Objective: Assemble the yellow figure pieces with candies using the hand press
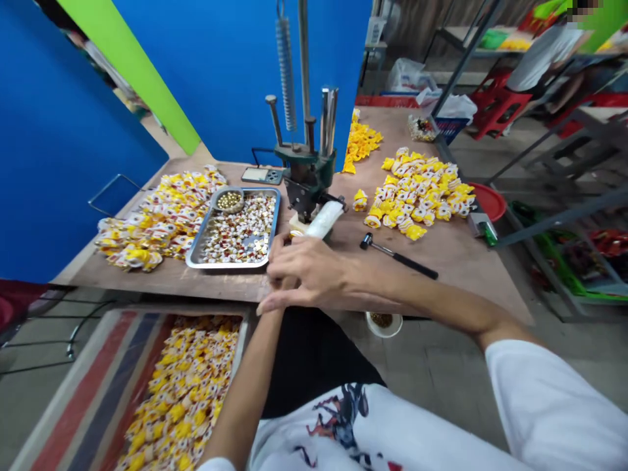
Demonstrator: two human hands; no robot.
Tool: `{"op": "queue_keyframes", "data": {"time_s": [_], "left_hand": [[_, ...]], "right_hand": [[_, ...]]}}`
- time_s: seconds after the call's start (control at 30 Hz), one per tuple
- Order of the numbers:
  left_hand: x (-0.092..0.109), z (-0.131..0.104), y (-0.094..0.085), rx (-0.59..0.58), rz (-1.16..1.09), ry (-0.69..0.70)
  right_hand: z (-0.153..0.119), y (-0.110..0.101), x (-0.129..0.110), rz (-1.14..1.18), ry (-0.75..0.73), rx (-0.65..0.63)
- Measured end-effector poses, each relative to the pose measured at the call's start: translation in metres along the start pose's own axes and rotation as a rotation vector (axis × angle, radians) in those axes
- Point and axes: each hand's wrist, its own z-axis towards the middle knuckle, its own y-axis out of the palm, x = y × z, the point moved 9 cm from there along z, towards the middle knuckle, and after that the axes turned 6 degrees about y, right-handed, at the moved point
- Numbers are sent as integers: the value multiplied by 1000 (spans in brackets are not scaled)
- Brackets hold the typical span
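Observation:
My left hand (289, 282) is mostly hidden under my right hand, at the front of a dark green bench press (307, 173). Its fingers appear closed by a small yellow-and-white figure (296, 233) at the press base. My right hand (314, 267) crosses over it, fingers curled and thumb stretched toward the left wrist; whatever those fingers hold is hidden. Just beyond the knuckles is a white-wrapped press handle (324, 220). Left of the hands lies a metal tray (226, 264) of small white, red and gold pieces, with a bowl of gold beads (229, 200) in its corner.
Yellow-and-white figures form piles at left (161, 209) and right (422, 190). A black-handled hammer (400, 256) lies right of my hands. Below the table are a striped box (93, 386) full of figures and a white bowl (385, 325). Blue panels (235, 72) stand behind.

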Motion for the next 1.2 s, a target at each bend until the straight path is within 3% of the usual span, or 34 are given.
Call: {"op": "queue_keyframes", "data": {"time_s": [0.1, 0.13, 0.2, 0.23, 0.27, 0.33, 0.4, 0.47, 0.57, 0.63, 0.77, 0.97, 1.07, 1.13, 1.2], "left_hand": [[20, 8, -5, 114, 59, 110], [25, 8, -6, 132, 39, 152], [32, 5, -13, 173, -22, 209], [31, 1, -19, 193, -68, 202], [27, -4, -26, 207, -121, 162], [12, -18, -35, 178, -250, -2], [-4, -38, -30, 41, -398, -225], [-10, -60, -13, -161, -509, -403], [-4, -81, 13, -394, -535, -492], [-1, -83, 27, -478, -477, -468], [-5, -72, 43, -563, -356, -350], [-23, -65, 51, -549, -292, -334], [-21, -47, 29, -483, -164, -271], [-19, -18, -14, -310, -50, -193], [-16, 17, -72, -89, 67, -106]], "right_hand": [[23, -118, 77, 284, 297, 430], [25, -145, 107, 317, 380, 488], [1, -163, 186, 570, 782, 603], [-19, -159, 211, 582, 923, 632], [-38, -150, 223, 572, 969, 648], [-81, -120, 219, 485, 940, 679], [-121, -85, 184, 384, 828, 691], [-139, -40, 136, 361, 678, 479], [-147, 13, 85, 419, 519, 150], [-153, 27, 85, 448, 550, 126], [-165, 37, 117, 377, 646, 215], [-174, 51, 134, 309, 694, 243], [-175, 45, 136, 350, 721, 222], [-180, 29, 141, 343, 737, 261], [-190, 8, 149, 276, 772, 346]]}}
